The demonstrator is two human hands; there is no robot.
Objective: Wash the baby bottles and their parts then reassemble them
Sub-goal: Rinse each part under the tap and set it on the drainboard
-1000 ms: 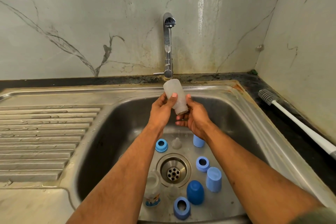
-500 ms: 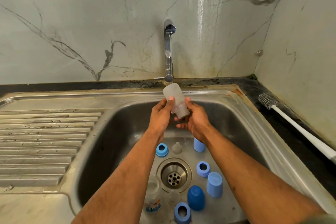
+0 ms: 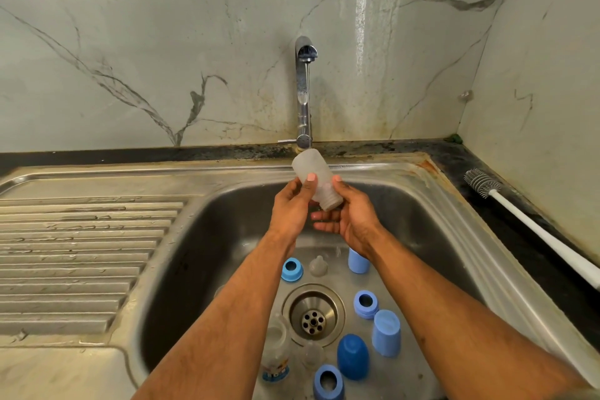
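Both our hands, left hand (image 3: pixel 292 204) and right hand (image 3: pixel 349 216), curl fingers round the frosted bottle (image 3: pixel 316 182) under the tap (image 3: pixel 303 91); blue caps (image 3: pixel 352 355) ring the drain (image 3: pixel 313 315), brush (image 3: pixel 532 227) lying on the right worktop.

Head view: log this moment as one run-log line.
stage: rinsing | bottle: inverted under tap | left hand: grips bottle | right hand: holds neck | brush: on counter, untouched

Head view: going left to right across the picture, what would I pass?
Ribbed draining board → left hand → frosted bottle → right hand → bottle brush.
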